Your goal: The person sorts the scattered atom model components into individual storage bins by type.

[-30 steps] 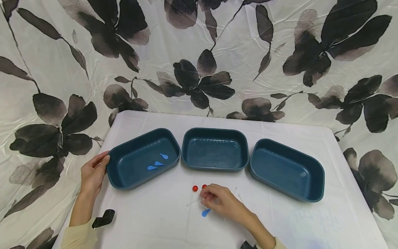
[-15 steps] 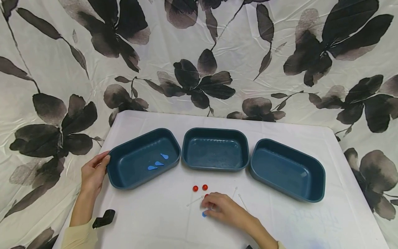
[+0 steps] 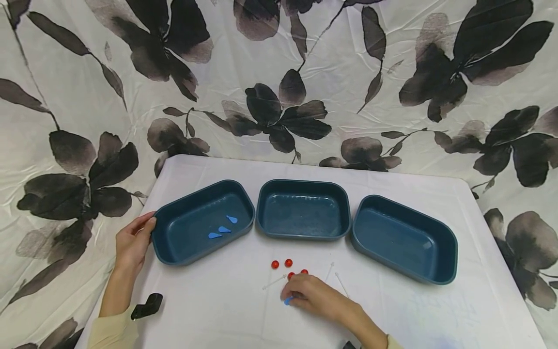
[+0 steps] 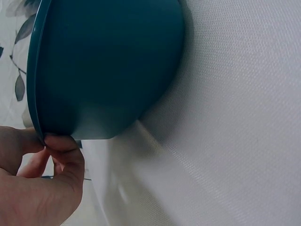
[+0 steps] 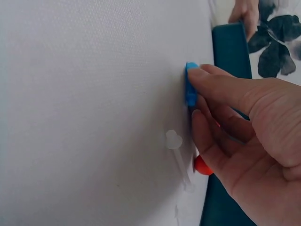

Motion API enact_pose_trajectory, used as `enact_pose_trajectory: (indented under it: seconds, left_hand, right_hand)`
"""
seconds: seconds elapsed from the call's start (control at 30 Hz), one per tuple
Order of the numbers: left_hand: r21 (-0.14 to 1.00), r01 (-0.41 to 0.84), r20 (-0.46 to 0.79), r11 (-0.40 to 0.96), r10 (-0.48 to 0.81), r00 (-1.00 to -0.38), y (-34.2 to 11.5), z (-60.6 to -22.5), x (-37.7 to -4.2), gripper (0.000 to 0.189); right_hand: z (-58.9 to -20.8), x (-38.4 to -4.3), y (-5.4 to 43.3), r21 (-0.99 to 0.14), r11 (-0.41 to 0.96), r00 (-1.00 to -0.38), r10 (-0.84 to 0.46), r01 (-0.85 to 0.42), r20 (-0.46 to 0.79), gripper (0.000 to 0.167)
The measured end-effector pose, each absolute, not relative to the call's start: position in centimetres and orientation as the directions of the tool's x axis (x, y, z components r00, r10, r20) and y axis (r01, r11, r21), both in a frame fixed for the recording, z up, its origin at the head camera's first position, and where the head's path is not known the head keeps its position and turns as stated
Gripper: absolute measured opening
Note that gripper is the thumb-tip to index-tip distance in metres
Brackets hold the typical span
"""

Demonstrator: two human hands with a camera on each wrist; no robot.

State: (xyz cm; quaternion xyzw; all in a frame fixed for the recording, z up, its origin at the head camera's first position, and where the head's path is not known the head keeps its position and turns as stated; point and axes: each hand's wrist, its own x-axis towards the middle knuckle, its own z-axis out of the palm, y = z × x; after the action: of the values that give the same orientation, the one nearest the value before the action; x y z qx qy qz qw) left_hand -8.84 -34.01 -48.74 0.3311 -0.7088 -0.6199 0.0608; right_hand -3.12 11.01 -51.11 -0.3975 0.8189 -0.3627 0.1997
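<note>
My left hand pinches the outer rim of the left dark teal bin between thumb and fingers; the left wrist view shows this rim grip closely. Inside that bin lie several small blue teardrop-shaped pieces, spread toward its right end. At the table's middle my right hand pinches another blue teardrop-shaped piece between thumb and fingers, low against the cloth. Several red beads lie just beyond the right hand, one partly hidden by it. Thin clear sticks with knobbed ends lie around the hand.
A middle teal bin and a right teal bin stand in an arc with the left one on the white-covered table. Behind the table hangs a floral cloth. A black wrist strap piece sits by the left sleeve.
My right hand has shifted slightly toward the near side, uncovering red beads, and its fingers have come together on the blue teardrop-shaped piece. The left hand stays on the bin rim.
</note>
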Motion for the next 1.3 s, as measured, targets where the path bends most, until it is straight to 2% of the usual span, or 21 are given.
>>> enact_pose_trajectory:
  seconds: [0.33, 0.53, 0.97, 1.13, 1.3]
  left_hand:
    - [0.911, -0.408, -0.314, 0.061, -0.54, -0.781, -33.9, -48.8, -9.0, 0.043]
    - [0.915, -0.4, -0.311, 0.055, -0.537, -0.784, -33.9, -48.8, -9.0, 0.043]
    - [0.91, -0.41, -0.317, 0.057, -0.542, -0.778, -33.9, -48.5, -8.8, 0.043]
    - [0.922, -0.386, -0.317, 0.018, -0.538, -0.781, -33.9, -48.5, -8.7, 0.042]
    - [0.92, -0.39, -0.307, 0.05, -0.527, -0.793, -34.1, -48.7, -8.7, 0.045]
  right_hand:
    - [-51.1, -3.8, 11.1, -0.777, 0.369, -0.568, -0.823, -0.51, -0.018, 0.013]
    - [-50.9, -4.5, 10.8, -0.769, 0.33, -0.567, -0.822, -0.547, 0.05, 0.014]
    - [-49.4, -6.1, 9.4, -0.806, 0.305, -0.609, -0.789, -0.508, 0.085, 0.014]
    - [-48.9, -6.8, 8.8, -0.796, 0.279, -0.596, -0.794, -0.537, 0.123, 0.015]
    - [-48.7, -7.5, 8.2, -0.789, 0.237, -0.579, -0.795, -0.567, 0.178, 0.014]
